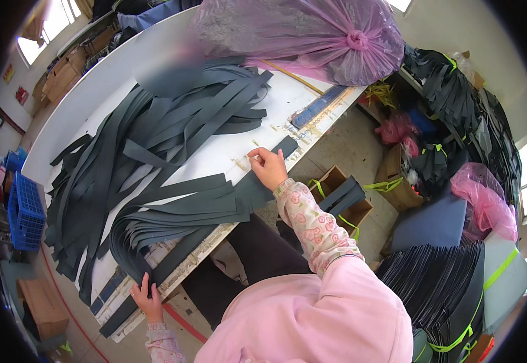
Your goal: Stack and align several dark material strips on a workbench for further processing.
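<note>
One long dark strip [181, 255], a hand toward each end.
It runs aslant along the table [275, 118] edge, left hand [148, 299] at its nearer stretch, fingers parted; right hand [268, 167] by its far end, fingers curled (whether either grips, I can't tell).

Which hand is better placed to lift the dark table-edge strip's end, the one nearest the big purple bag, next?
Probably the right hand: it's beside that strip end and seems to hold nothing. The left hand is far down the table, by the stacked strips.
</note>
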`<state>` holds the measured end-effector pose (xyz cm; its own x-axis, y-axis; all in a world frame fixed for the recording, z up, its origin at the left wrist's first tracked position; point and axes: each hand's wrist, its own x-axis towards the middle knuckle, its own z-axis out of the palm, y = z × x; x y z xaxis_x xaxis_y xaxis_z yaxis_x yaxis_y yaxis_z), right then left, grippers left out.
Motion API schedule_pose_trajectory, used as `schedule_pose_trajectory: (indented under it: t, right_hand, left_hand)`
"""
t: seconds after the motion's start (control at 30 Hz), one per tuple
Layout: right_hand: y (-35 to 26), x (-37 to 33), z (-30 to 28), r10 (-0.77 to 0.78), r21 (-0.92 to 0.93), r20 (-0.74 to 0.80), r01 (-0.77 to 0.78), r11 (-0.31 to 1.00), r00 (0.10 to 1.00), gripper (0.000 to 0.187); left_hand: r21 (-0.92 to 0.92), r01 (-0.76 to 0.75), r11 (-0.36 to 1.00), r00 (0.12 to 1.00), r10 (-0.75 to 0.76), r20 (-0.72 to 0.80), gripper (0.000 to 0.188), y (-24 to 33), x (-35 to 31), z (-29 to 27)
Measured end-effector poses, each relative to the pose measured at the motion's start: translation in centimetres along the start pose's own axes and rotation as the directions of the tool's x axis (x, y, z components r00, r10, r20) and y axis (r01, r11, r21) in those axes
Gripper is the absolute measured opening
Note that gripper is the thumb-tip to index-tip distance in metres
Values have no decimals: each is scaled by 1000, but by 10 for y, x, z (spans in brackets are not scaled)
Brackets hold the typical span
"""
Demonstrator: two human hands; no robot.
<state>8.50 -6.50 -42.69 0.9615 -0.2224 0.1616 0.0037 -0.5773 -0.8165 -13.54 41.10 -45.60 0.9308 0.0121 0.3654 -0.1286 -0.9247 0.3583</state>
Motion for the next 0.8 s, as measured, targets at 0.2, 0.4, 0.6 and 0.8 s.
schedule_pose_trajectory:
  t: [0.2, 0.4, 0.6, 0.8]
  right_hand:
    - [23, 11, -4, -5, 23, 49, 4, 1000, 999, 9]
    - [27, 23, -8, 38, 68, -37, -36, 997, 999, 10]
    - [24, 26, -4, 61, 113, -79, -52, 992, 995, 9]
    - [14, 18, 1, 54, 112, 31, -57, 992, 998, 10]
  left_hand:
    - [30, 60, 998, 998, -61, 36, 42, -1, -3, 0]
    - [75, 71, 995, 992, -78, 101, 43, 2, -1, -5]
    - [87, -3, 996, 997, -4, 82, 44, 3, 2, -3]
    - [84, 46, 995, 994, -54, 96, 44, 3, 2, -4]
